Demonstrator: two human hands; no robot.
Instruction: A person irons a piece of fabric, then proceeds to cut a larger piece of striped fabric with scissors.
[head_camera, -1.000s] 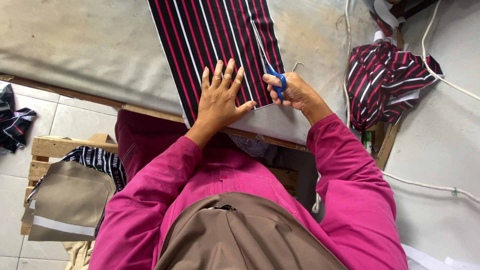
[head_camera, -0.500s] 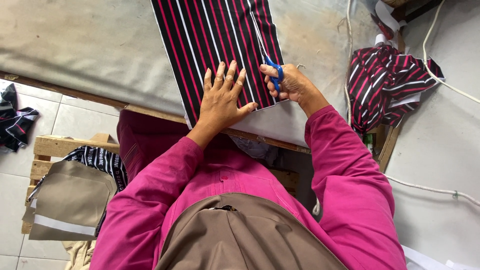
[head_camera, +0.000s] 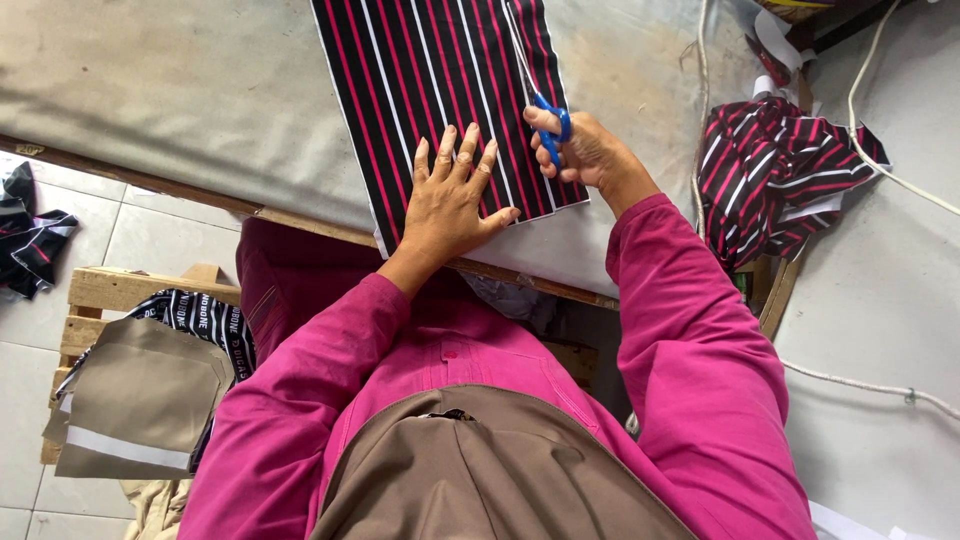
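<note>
Striped fabric (head_camera: 440, 90) lies on the worktop (head_camera: 180, 100) — left hand (head_camera: 452, 195) pressed flat on it, fingers spread; right hand (head_camera: 585, 155), just beside, fingers clamped on blue scissors (head_camera: 548, 118) at the fabric's edge.

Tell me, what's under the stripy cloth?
A white sheet pokes out under the near edge of the stripy cloth, and both lie on the grey table. The left hand presses the cloth flat; the right hand holds blue scissors. How far the sheet runs underneath is hidden.

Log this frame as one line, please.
left hand flat on striped fabric | right hand holds blue scissors, blades in fabric | surface: grey table | fabric scraps at right
</note>
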